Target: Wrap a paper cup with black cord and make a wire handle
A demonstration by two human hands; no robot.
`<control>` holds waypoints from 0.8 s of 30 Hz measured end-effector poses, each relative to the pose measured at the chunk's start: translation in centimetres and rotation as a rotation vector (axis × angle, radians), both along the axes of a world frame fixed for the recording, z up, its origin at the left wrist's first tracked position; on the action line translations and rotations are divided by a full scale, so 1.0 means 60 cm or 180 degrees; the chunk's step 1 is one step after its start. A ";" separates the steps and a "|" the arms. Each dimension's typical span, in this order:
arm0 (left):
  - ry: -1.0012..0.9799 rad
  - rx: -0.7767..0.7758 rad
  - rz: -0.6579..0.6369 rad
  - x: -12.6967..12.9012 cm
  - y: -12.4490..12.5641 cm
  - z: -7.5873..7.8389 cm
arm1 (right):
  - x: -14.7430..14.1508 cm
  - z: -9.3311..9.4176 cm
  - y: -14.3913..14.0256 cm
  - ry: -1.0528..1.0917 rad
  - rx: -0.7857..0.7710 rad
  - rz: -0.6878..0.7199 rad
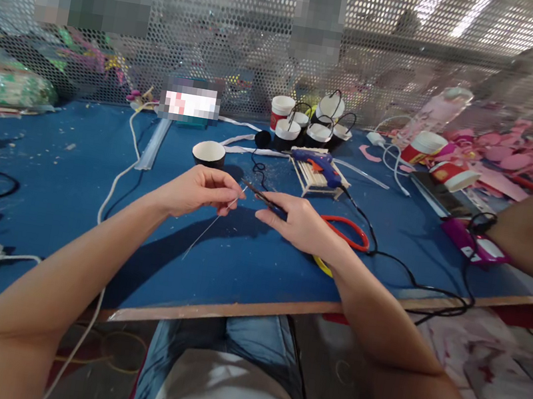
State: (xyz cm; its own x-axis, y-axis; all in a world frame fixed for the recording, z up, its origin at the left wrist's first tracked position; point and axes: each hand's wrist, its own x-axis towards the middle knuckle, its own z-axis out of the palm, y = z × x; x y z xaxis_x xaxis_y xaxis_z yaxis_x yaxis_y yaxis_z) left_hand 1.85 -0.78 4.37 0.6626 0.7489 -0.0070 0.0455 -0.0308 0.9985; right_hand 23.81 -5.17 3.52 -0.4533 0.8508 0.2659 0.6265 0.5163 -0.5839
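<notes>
Left hand (203, 191) pinches thin strand (202, 236) near upper end.

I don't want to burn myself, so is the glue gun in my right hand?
No, the glue gun rests on the wooden rack, while your right hand holds a dark tool.

Thin wire (200, 239): pale, with a slight sheen, apparently metal. Pliers (275, 209): dark metal nose, smooth blue grip, plastic by look. Tabletop (165, 231): blue, smooth, low sheen; edge strip (229, 309), bare wood by look. Cup (209, 152): white paper interior, matt black outer covering. Glue gun (320, 165): blue and orange plastic. Stick rack (308, 178): pale, unvarnished wood. Glue sticks (154, 144): translucent, glossy plastic. Screen (255, 43): perforated grey metal. Bottle (434, 116): clear, glossy plastic. Jeans (252, 335): blue denim.
</notes>
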 end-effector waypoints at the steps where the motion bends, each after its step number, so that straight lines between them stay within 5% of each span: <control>1: 0.0024 0.0006 0.0001 -0.001 0.001 0.000 | 0.000 0.000 0.000 0.0006 -0.0019 0.0011; 7: 0.0324 0.0396 0.0082 -0.002 0.000 0.007 | 0.003 0.003 0.001 -0.0126 -0.0090 0.0026; 17: 0.1308 0.1957 0.0392 0.006 -0.019 0.026 | 0.001 -0.009 0.004 -0.0376 0.0075 -0.0155; 24: 0.1474 0.2576 0.0972 0.022 -0.027 0.008 | -0.003 -0.011 0.003 -0.0334 -0.0076 -0.0296</control>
State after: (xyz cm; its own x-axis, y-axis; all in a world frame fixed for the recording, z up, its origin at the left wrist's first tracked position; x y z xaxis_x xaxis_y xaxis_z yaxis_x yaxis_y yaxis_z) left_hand 3.17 -2.40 4.84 0.5007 0.7809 0.3735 0.5471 -0.6199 0.5625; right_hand 23.64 -5.01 2.89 -0.3966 0.8959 0.2002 0.7293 0.4400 -0.5241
